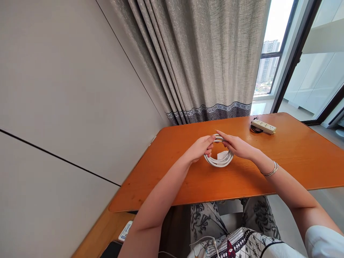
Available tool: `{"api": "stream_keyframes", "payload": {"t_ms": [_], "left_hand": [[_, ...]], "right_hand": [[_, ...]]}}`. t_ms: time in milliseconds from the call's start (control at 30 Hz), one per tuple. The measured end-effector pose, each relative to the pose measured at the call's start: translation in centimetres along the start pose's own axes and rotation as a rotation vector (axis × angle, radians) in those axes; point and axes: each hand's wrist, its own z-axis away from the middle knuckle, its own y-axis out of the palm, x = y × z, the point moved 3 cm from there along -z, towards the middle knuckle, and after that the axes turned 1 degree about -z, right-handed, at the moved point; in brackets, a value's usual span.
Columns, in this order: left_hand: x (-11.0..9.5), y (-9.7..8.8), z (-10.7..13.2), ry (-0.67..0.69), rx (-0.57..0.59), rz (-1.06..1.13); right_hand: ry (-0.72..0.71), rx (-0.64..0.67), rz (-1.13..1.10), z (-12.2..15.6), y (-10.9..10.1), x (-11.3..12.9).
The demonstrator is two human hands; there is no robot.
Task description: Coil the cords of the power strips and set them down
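A coil of white cable [219, 162] is held just above the orange wooden table [295, 161], with a white plug block showing inside the loop. My left hand [200, 147] grips the coil's left side, fingers curled round the strands. My right hand [236, 146] lies over the top and right of the coil, fingers pinching the strands near the top. A silver bangle sits on my right wrist.
A cream power strip [263, 126] with a black cord [254, 129] lies at the table's far right. Grey curtains [204, 57] hang behind the table, a wall runs along the left, and a window is at the right. A small device [125, 231] lies on a low ledge at the lower left.
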Motion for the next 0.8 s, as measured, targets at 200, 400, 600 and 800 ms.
{"api": "stream_keyframes", "payload": {"t_ms": [200, 400, 600, 800], "left_hand": [[0.1, -0.1, -0.3, -0.061, -0.069, 0.039], [-0.6, -0.1, -0.1, 0.001, -0.180, 0.229], [-1.4, 0.0, 0.4, 0.042, -0.193, 0.296], [-1.9, -0.4, 0.4, 0.091, -0.309, 0.364]], "right_hand": [[0.034, -0.025, -0.117, 0.1, -0.4, 0.1], [0.150, -0.289, -0.573, 1.6, 0.8, -4.0], [0.193, -0.082, -0.901, 3.8, 5.6, -7.0], [0.237, 0.284, -0.811, 4.8, 7.1, -4.8]]}}
